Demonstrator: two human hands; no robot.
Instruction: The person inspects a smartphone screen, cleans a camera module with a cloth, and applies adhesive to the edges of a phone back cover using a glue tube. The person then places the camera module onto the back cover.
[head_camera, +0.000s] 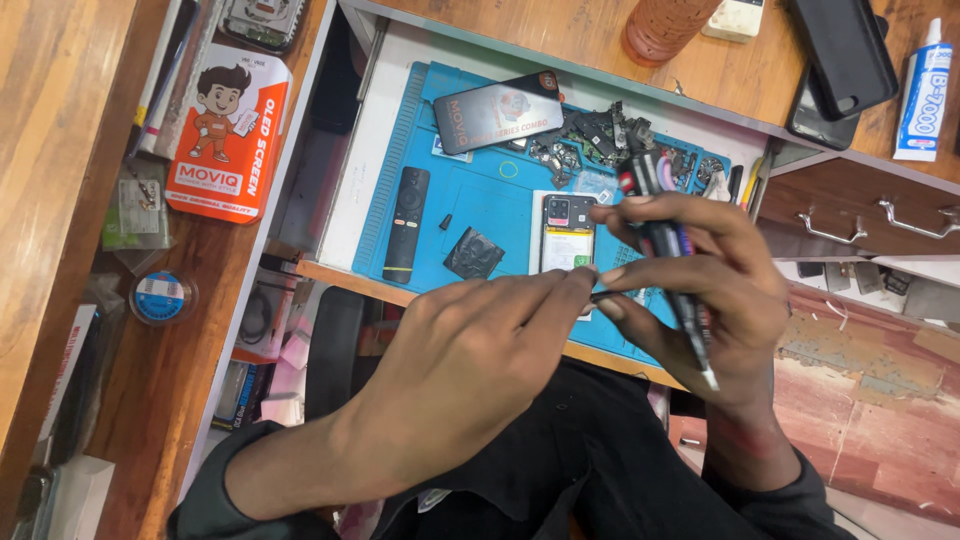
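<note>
— Where do we have the tweezers (612, 293)?
— Pinched in our right hand (700, 290), lying crosswise, tip toward our left hand (480, 350), whose fingertips close on it, above the opened phone (568, 235).

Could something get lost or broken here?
Maybe. The left hand and right hand pinch something tiny in mid-air above the blue mat's front edge; if it slips, it might fall off the desk. The opened phone lies right beneath them, so the screwdriver in the right hand could poke it. The heap of loose small parts close by could get knocked and scattered.
</note>
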